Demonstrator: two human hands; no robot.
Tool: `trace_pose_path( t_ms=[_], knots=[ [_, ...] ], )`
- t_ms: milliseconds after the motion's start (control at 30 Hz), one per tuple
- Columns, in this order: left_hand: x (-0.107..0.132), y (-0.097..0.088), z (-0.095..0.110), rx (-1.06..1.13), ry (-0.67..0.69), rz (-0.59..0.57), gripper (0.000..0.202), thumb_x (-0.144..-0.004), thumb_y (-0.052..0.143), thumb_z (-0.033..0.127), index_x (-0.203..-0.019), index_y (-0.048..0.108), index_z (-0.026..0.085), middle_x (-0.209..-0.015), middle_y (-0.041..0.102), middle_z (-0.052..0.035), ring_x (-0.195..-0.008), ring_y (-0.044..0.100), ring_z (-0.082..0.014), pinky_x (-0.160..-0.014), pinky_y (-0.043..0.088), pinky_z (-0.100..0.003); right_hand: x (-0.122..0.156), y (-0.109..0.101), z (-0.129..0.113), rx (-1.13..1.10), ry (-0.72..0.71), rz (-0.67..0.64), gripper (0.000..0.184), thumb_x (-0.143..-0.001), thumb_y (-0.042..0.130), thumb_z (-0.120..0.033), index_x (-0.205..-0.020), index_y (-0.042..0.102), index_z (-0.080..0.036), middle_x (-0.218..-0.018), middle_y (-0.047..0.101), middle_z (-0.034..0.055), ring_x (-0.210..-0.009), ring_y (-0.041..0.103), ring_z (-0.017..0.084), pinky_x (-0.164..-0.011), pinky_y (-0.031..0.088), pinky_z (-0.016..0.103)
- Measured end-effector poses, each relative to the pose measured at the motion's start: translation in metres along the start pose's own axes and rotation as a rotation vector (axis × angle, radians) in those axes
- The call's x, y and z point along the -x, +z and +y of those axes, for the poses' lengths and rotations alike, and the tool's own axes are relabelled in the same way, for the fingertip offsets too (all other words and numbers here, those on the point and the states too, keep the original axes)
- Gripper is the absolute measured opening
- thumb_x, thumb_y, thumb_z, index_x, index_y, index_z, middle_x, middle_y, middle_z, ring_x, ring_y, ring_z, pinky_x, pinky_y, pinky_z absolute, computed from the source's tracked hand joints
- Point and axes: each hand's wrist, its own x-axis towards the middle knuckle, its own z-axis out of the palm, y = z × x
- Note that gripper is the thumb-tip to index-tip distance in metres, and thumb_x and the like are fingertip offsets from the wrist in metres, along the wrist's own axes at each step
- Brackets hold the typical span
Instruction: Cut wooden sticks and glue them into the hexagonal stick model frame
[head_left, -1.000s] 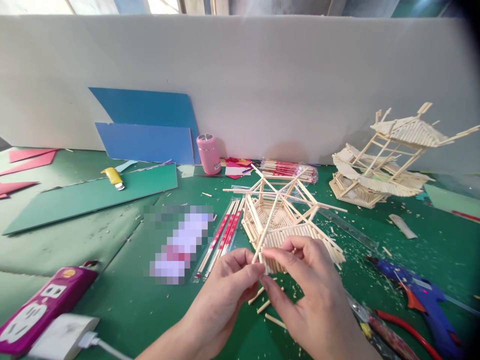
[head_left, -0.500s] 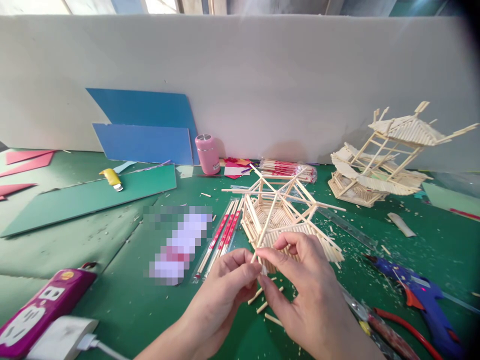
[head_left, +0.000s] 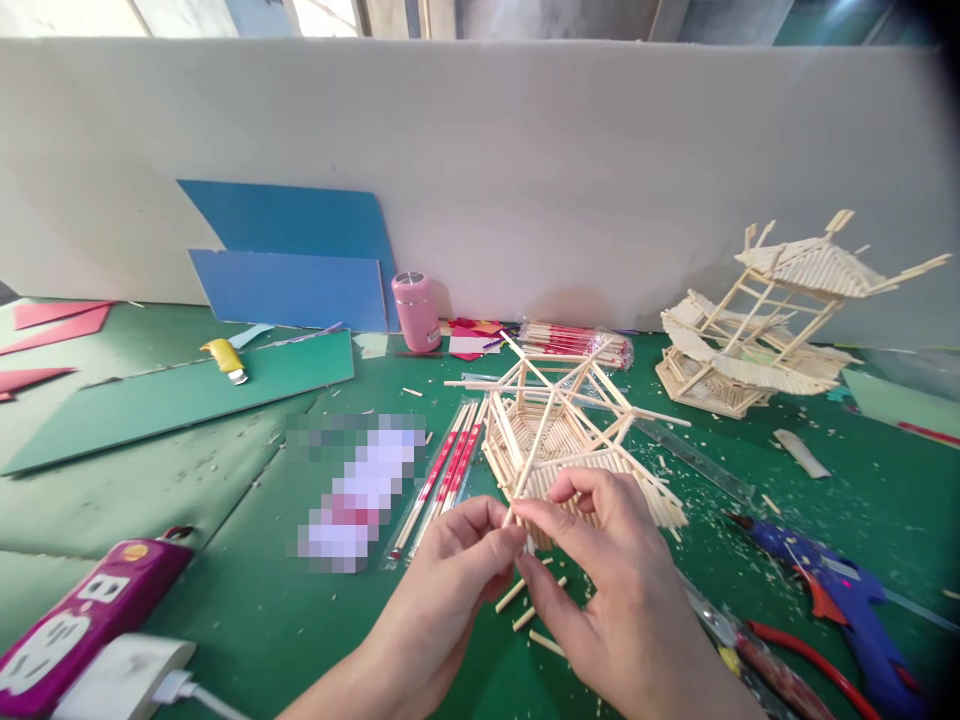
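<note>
A hexagonal frame of thin wooden sticks [head_left: 559,430] stands on the green table [head_left: 225,480] in the middle. My left hand [head_left: 450,590] and my right hand [head_left: 600,585] meet at its near corner, both pinched on the lower end of one slanted stick [head_left: 529,470] of the frame. Short cut stick pieces [head_left: 536,615] lie on the table just under my fingers. Wrapped pairs of chopsticks in red and white sleeves [head_left: 442,475] lie left of the frame.
A finished stick pavilion model [head_left: 765,320] stands at the back right. A blue glue gun [head_left: 832,595] and red-handled pliers [head_left: 802,655] lie at the right. A pink cup [head_left: 417,310], blue boards [head_left: 292,255], a yellow knife [head_left: 225,357] and a purple power strip [head_left: 82,610] sit at the left.
Both hands have kept their pinch on the stick at the frame's near corner. The view has shifted only slightly.
</note>
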Motion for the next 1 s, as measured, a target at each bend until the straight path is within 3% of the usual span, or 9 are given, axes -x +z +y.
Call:
trace_pose_path(
  t_ms=[267, 1000],
  knots=[
    [-0.0011, 0.0002, -0.0011, 0.031, 0.024, -0.018, 0.018, -0.07, 0.066, 0.023, -0.06, 0.054, 0.015, -0.056, 0.045, 0.0053, -0.051, 0.033, -0.0068, -0.052, 0.029, -0.021, 0.0056, -0.0021, 0.0049, -0.007, -0.006, -0.006, 0.045, -0.07, 0.06, -0.012, -0.114, 0.052, -0.015, -0.102, 0.042, 0.0083, -0.091, 0.044, 0.021, -0.074, 0.044, 0.037],
    [-0.0022, -0.0019, -0.0016, 0.021, 0.022, -0.03, 0.018, -0.07, 0.066, 0.023, -0.059, 0.054, 0.015, -0.053, 0.045, 0.0051, -0.05, 0.033, -0.007, -0.051, 0.028, -0.02, -0.0005, -0.0048, 0.0037, 0.017, 0.027, -0.05, 0.039, -0.069, 0.063, -0.014, -0.107, 0.056, -0.022, -0.101, 0.044, 0.0064, -0.09, 0.044, 0.021, -0.075, 0.041, 0.038]
  ],
)
